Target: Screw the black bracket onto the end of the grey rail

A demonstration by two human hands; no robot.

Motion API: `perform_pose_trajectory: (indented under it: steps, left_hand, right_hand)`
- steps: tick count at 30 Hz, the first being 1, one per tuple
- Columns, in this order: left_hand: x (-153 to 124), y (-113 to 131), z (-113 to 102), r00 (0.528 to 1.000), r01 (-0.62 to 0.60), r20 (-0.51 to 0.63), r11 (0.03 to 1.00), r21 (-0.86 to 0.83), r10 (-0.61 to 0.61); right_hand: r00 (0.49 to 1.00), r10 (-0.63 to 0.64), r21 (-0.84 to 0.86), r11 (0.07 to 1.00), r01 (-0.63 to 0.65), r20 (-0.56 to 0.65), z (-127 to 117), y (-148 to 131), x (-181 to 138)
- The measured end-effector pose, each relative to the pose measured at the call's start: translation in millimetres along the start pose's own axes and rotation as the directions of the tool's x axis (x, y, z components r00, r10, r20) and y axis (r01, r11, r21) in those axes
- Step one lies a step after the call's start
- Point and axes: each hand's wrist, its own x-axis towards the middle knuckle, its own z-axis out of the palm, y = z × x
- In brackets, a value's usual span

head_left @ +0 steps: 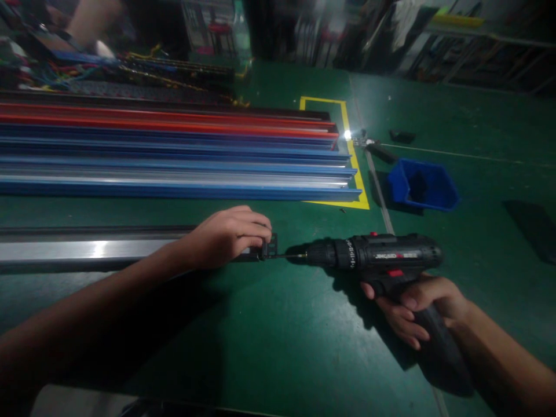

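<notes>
My right hand (417, 313) is wrapped round the handle of a black cordless drill (382, 253), which lies level and points left. Its long thin bit (289, 255) reaches to a small black end cap (271, 246) with openings in it. That cap sits at the right end of a long silver metal profile (95, 250). Over this end lies my left hand (232, 234), its fingers closed on the end cap and the profile beneath the palm. Whether the bit sits in a screw is too small to tell.
Blue profiles (174, 176) and red profiles (174, 123) lie in parallel behind, near a yellow tape outline (358, 185). A blue bin (423, 185) with dark contents and pliers (376, 147) are at the right. Another person's arm (93, 23) and wires (65, 72) show at back left.
</notes>
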Motion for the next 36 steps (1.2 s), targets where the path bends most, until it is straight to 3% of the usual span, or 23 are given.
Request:
perform_pose_trajectory:
  steps: [9, 14, 27, 36]
  left_hand:
    - [-2, -1, 0, 1.0, 0.008, 0.024, 1.0, -0.001, -0.008]
    - [-3, -4, 2, 0.999, 0.002, 0.039, 1.0, 0.027, -0.003]
    - [-4, -9, 1, 0.998, -0.023, 0.052, 1.0, 0.002, 0.022]
    - [5, -2, -4, 0.995, -0.008, 0.102, 0.999, -0.047, 0.013]
  right_hand:
    - [0.998, 0.016, -0.096, 0.995, -0.009, 0.067, 13, -11, 11]
    - [0.995, -0.054, -0.237, 0.969, 0.073, 0.087, 9, -10, 13]
    - [0.997, -0.082, -0.264, 0.961, 0.078, -0.002, 1, -4, 10]
    - [0.996, -0.014, -0.29, 0.957, -0.014, -0.094, 4, -6, 5]
